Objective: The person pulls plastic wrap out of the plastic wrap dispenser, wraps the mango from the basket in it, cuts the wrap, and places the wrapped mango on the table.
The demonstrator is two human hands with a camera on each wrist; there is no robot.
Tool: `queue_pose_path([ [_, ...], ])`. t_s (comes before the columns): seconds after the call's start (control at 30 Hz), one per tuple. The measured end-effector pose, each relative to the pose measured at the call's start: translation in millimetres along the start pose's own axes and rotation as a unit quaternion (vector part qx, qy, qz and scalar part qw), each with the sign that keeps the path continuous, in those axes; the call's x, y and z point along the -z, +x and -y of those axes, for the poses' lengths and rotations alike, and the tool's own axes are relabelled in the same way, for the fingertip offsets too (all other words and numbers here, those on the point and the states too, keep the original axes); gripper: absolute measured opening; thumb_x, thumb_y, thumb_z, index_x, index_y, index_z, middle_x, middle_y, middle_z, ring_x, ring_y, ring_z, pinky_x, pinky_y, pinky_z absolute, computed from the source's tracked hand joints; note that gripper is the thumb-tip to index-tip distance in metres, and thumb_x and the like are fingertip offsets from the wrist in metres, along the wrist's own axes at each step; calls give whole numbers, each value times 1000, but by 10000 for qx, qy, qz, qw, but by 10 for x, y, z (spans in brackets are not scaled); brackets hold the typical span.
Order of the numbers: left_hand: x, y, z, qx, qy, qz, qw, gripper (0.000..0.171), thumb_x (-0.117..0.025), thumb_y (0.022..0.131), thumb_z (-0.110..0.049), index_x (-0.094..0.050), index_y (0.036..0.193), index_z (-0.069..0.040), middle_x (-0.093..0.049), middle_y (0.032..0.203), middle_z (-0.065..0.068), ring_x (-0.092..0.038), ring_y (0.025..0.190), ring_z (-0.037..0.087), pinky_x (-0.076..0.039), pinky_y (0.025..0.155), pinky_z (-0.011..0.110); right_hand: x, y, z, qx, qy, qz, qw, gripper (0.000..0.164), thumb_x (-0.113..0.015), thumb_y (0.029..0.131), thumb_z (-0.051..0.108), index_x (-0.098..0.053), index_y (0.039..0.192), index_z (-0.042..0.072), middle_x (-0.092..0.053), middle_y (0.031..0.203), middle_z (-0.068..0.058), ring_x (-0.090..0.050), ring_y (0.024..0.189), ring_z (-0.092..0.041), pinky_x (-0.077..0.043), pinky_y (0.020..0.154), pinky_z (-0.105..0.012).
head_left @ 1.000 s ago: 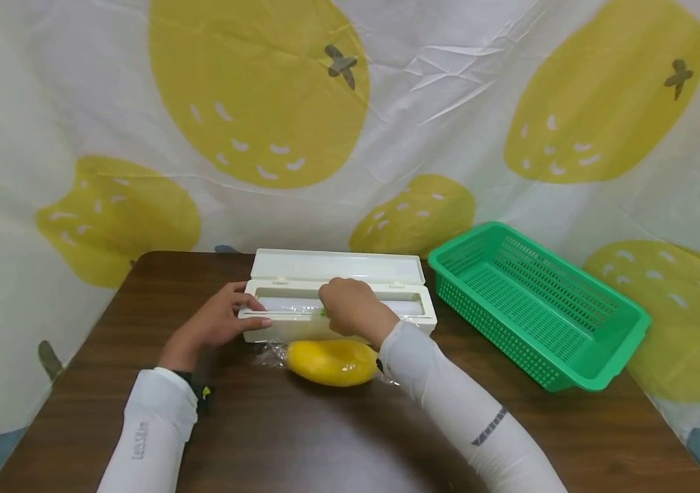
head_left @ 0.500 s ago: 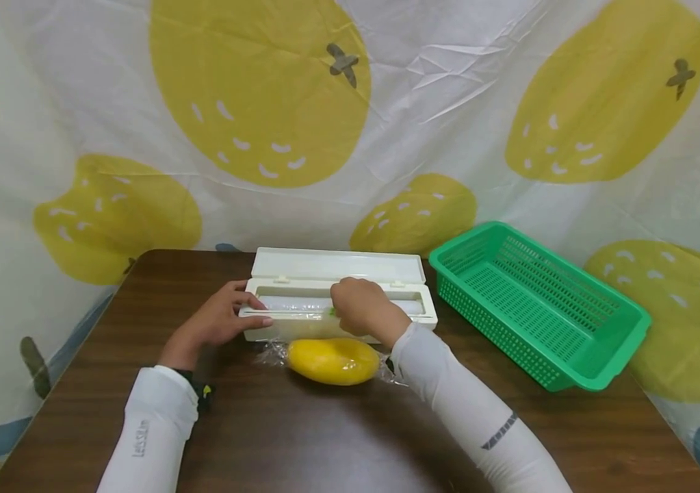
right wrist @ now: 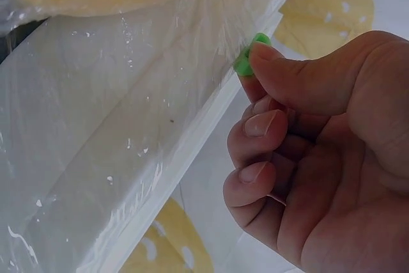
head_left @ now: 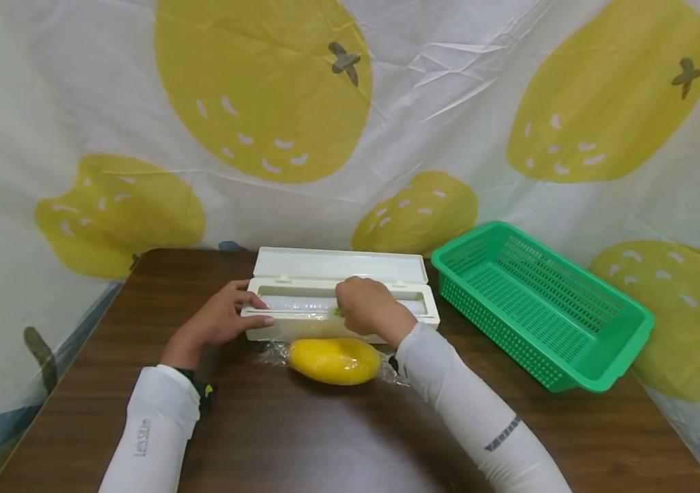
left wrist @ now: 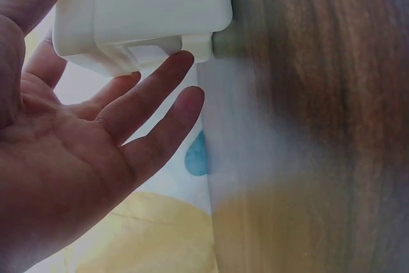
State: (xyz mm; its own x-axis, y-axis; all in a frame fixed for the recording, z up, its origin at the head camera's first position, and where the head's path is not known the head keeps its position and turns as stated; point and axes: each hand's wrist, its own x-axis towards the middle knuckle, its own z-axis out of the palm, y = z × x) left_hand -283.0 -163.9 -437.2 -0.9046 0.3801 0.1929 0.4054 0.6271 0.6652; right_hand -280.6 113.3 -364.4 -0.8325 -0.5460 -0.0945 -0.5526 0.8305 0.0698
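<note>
A white cling film dispenser (head_left: 300,330) lies on the table with its lid (head_left: 340,266) raised and a film roll (head_left: 297,304) inside. My left hand (head_left: 222,316) holds its left end, thumb along the front ledge and a finger over the opening; other fingers reach past the end in the left wrist view. With thumb and index finger, my right hand (head_left: 365,309) pinches a green slide cutter (right wrist: 242,66) on the dispenser's edge, right of its middle. Clear film (right wrist: 108,126) stretches over the dispenser's front. Before it lies a yellow oblong fruit (head_left: 334,361) wrapped in film, its ends crumpled.
A green slotted basket (head_left: 531,308) stands to the right of the dispenser, near the table's far right. The brown tabletop (head_left: 276,438) runs toward me. A fruit-patterned cloth (head_left: 423,123) hangs behind the table.
My right hand has slid a little to the right along the dispenser with the green slide cutter. The left hand keeps its place on the dispenser's left end.
</note>
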Motion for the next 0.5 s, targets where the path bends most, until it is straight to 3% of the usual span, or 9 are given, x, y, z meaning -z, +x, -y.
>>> queue_pose_path([
  [0.5, -53, -128, -70, 33, 17, -72, 10000, 32, -78, 84, -30, -77, 98, -2, -38, 145, 39, -42, 125, 51, -45, 95, 67, -54, -142, -35, 120, 46, -198, 9997, 9, -66, 86, 12, -65, 77, 11, -66, 81, -6, -59, 73, -21, -57, 63, -41],
])
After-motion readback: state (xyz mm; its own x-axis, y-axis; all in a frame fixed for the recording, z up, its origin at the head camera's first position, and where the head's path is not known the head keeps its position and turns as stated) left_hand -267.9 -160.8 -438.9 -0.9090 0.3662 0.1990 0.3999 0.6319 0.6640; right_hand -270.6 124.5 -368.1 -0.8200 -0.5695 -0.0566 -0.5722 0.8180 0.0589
